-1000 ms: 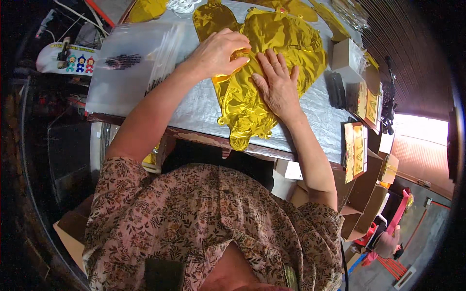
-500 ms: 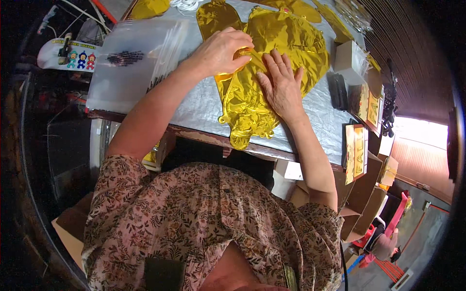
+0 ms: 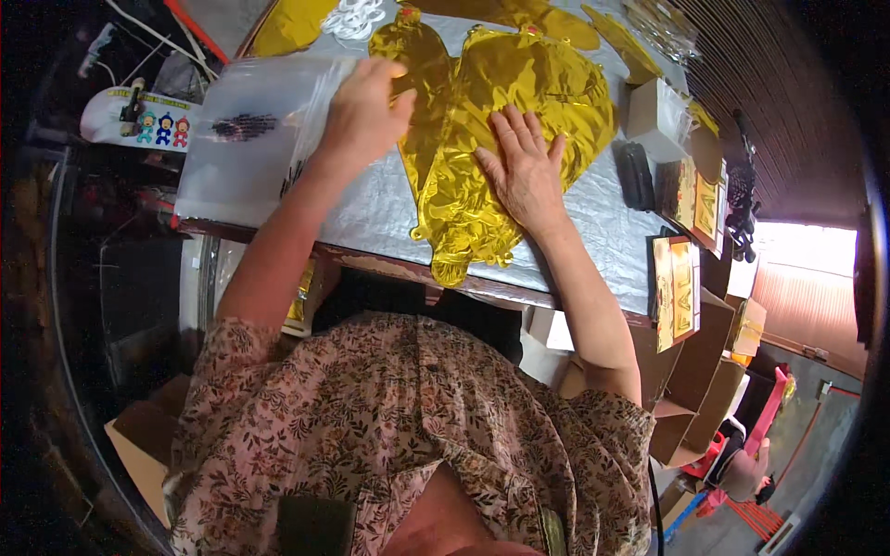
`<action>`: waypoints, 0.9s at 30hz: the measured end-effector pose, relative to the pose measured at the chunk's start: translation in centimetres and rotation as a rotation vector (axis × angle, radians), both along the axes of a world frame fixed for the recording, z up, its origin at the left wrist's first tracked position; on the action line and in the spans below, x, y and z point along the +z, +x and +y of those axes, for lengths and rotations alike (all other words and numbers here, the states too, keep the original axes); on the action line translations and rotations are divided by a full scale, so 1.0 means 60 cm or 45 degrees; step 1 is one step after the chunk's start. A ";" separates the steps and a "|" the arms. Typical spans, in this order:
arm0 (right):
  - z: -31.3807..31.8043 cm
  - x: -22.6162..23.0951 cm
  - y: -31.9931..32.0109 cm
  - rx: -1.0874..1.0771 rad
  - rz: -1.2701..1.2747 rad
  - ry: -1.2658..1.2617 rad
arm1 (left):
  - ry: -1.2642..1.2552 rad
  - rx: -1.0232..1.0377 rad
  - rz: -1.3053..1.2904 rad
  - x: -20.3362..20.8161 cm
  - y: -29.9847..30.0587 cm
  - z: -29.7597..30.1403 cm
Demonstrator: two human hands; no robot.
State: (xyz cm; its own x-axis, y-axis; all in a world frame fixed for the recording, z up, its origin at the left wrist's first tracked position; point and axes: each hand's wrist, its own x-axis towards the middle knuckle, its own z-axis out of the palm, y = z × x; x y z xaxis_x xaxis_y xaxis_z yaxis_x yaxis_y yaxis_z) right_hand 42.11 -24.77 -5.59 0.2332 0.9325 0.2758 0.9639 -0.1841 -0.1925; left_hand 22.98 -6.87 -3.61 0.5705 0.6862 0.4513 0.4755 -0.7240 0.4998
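A flat, uninflated gold foil balloon (image 3: 556, 88) is spread over the table, its crinkled narrow end reaching the near edge. My right hand (image 3: 528, 176) lies on it, palm down with fingers spread. Over the balloon's left edge is my left hand (image 3: 363, 111), a little blurred; thumb and forefinger are apart, and nothing shows between them. Just left of that hand sits a stack of clear plastic bags (image 3: 246, 167) with dark printing.
White cord (image 3: 352, 18) and more gold foil (image 3: 287, 23) lie at the back left. Along the right side stand a white box (image 3: 658, 120), a black case (image 3: 636, 176) and printed cards (image 3: 677, 292). Cardboard boxes (image 3: 686, 408) are below; another person (image 3: 742, 473) is at the far right.
My left hand has let go of the folded foil flap and moved left toward the bags. That flap now lies flat. My right hand stays pressed on the balloon.
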 end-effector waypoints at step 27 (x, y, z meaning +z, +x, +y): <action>0.003 -0.010 -0.001 0.008 -0.019 0.093 | -0.253 0.235 0.517 0.017 0.236 0.146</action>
State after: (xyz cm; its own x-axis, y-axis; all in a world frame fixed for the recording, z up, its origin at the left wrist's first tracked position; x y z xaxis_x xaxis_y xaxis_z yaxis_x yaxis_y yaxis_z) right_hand 42.07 -24.59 -6.21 0.2226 0.9112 0.3466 0.9678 -0.1637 -0.1912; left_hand 37.14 1.87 -2.59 0.5342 0.8427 0.0671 0.7721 -0.5186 0.3673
